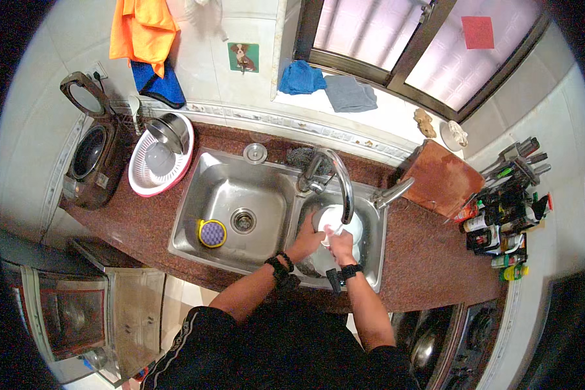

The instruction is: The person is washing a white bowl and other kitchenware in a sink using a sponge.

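In the right basin of a stainless steel double sink (292, 209), my left hand (311, 240) grips the left edge of a white bowl (348, 224). My right hand (342, 247) is at the bowl's near side, its fingers close to the rim; whether they hold it or something small is hidden. A curved chrome faucet (343, 180) hangs directly over the bowl. More white dishware lies under and nearer than the bowl, partly covered by my right hand. A purple round scrubber with a yellow rim (212, 233) rests in the left basin, left of the drain (243, 221).
Left of the sink stand a white colander basket (139, 170) with metal and clear bowls, and an open rice cooker (90, 156). Behind the faucet lies a dark scouring pad (302, 158). A wooden cutting board (441, 178), knives and several bottles (497, 229) stand right.
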A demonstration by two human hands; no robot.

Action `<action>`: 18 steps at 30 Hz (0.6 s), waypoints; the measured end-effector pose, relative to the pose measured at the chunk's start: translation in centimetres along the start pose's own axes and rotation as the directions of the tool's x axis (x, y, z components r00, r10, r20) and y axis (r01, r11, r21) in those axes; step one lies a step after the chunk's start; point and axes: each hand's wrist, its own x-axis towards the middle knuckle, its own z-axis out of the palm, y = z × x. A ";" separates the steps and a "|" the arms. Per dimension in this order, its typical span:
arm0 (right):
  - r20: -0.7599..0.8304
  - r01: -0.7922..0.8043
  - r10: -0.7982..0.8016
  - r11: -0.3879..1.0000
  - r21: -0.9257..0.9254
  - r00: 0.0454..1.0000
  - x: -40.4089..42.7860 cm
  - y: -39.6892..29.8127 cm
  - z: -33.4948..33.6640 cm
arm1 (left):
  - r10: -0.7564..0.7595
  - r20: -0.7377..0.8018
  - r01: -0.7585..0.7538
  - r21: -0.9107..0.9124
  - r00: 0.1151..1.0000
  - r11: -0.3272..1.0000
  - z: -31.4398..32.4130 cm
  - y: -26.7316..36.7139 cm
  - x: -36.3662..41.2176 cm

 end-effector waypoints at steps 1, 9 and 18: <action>-0.032 0.100 -0.099 0.995 0.014 0.995 0.4 0.6 0.0 | 0.000 0.005 0.000 0.001 1.000 1.000 0.3 0.5 -0.2; 0.236 -0.222 0.187 0.966 0.131 0.954 -0.7 0.1 0.4 | -0.034 -0.189 0.022 -0.069 0.981 0.997 0.8 0.0 -0.4; 0.144 -0.233 0.195 0.909 0.345 0.970 -0.4 1.1 1.3 | 0.265 -0.218 -0.221 0.207 0.939 0.953 1.6 -1.7 0.3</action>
